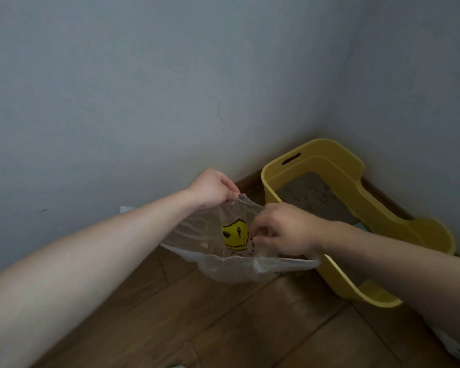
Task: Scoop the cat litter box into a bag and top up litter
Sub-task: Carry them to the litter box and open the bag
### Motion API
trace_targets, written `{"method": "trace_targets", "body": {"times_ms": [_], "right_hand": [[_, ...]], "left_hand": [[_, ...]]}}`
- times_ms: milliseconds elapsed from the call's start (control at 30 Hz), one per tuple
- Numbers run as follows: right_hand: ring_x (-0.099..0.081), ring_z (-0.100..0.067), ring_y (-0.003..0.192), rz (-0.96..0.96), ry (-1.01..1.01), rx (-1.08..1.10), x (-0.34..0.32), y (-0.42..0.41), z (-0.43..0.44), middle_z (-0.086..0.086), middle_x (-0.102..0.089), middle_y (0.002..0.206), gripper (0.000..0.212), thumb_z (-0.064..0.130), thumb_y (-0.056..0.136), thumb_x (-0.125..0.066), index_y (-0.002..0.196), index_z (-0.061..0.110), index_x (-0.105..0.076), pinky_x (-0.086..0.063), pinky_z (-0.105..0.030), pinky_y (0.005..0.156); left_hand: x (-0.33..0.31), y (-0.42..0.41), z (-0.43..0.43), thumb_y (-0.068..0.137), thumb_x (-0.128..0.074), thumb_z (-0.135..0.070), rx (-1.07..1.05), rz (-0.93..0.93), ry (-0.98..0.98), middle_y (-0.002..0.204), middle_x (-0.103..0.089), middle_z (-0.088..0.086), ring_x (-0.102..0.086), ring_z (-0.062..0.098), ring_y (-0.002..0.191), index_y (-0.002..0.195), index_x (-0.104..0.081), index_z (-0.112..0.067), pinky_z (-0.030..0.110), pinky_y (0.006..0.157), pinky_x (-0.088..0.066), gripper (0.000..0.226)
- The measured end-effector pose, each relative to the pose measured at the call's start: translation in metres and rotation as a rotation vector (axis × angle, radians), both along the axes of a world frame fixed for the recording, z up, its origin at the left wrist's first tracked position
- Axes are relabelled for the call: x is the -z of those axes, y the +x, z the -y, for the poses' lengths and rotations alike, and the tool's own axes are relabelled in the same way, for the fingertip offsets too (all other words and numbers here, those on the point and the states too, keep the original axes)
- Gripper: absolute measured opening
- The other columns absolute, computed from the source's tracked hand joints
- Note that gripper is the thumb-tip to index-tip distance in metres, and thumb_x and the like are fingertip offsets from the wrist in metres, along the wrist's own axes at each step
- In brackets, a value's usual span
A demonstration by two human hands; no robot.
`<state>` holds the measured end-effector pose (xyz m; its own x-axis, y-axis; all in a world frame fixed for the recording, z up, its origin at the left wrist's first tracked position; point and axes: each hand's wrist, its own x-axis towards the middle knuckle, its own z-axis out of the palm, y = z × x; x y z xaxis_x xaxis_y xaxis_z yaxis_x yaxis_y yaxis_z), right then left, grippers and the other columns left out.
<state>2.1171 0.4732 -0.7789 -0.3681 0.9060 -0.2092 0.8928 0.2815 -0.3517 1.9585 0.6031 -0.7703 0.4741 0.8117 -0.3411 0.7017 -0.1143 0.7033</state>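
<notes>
Left hand point(210, 188), arm stretched forward from the lower left, knuckles up, fingers curled: pinches the far rim of a clear plastic bag point(194, 235) printed with a yellow face. Right hand point(284, 229), forearm reaching in from the right, fingers bent: pinches the rim beside the print, pulling the bag's mouth apart above the wooden floor point(223, 320). Yellow litter box point(356, 181), holding grey litter point(311, 192): stands in the corner of the wall point(144, 88), just right of the bag.

left hand point(210, 188), right hand point(283, 229): pinch grips
</notes>
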Motion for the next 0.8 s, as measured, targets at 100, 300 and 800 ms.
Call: {"method": "trace_targets", "body": {"times_ms": [100, 300, 800], "right_hand": [[-0.051, -0.012, 0.085, 0.121, 0.075, -0.053, 0.006, 0.009, 0.006, 0.01, -0.065, 0.085, 0.019, 0.033, 0.091, -0.052, 0.096, 0.028, -0.07, -0.046, -0.036, 0.085], [-0.051, -0.018, 0.091, 0.339, 0.226, -0.087, 0.035, 0.01, 0.001, 0.007, -0.064, 0.086, 0.021, 0.022, 0.079, -0.057, 0.096, 0.027, -0.068, -0.035, -0.034, 0.084], [-0.045, -0.028, 0.127, 0.266, -0.074, 0.158, 0.093, 0.022, 0.01, -0.005, -0.062, 0.125, 0.084, 0.084, 0.076, -0.03, 0.123, 0.019, -0.057, -0.028, -0.052, 0.113]], "left_hand": [[0.003, 0.008, 0.003, 0.081, -0.075, -0.01, 0.022, 0.006, 0.067, 0.066, -0.07, -0.005, -0.066, 0.01, 0.064, 0.07, -0.071, -0.024, 0.022, 0.061, -0.05, 0.018], [0.016, -0.009, 0.021, 0.08, -0.063, 0.004, 0.492, 0.085, 0.868, 0.092, -0.065, 0.002, -0.06, 0.022, 0.088, 0.094, -0.071, -0.011, 0.034, 0.074, -0.051, 0.022], [0.085, -0.017, 0.046, 0.061, -0.055, -0.089, 0.704, -0.485, 0.385, 0.165, -0.002, -0.006, -0.01, 0.026, 0.15, 0.154, 0.005, -0.036, 0.058, 0.119, -0.012, 0.123]]}}
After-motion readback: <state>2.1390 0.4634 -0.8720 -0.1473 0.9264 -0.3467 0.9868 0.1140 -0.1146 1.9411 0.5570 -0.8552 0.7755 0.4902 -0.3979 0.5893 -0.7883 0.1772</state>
